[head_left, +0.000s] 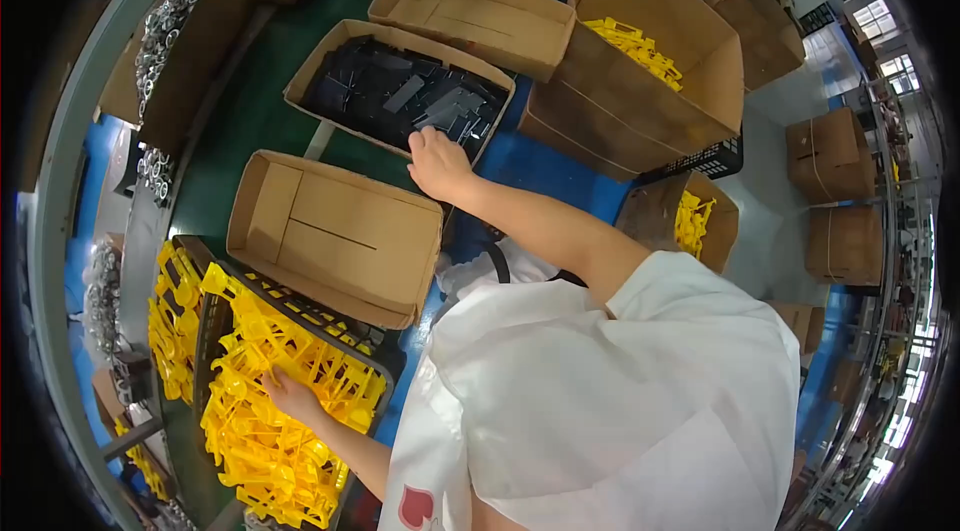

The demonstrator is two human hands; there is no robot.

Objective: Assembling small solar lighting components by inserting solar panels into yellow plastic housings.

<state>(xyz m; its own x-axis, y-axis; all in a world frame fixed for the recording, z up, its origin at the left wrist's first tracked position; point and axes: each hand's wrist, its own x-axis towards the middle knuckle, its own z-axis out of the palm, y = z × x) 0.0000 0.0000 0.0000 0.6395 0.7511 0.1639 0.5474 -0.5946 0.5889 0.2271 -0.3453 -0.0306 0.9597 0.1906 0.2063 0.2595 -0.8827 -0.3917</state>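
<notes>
Yellow plastic parts (300, 351) sit in a dark crate (383, 359), heaped around the fingers of the left hand (290, 397). Right hand (438, 166) curled at near edge of a box (305, 79) of black parts (400, 91). Open cardboard tray (345, 241) between both hands. Can't tell from here if either hand's fingers grip anything.

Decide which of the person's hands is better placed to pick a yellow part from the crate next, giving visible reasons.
Left, most likely: the left hand is down among the yellow parts, while the right hand is at the box of black parts, farther away.
</notes>
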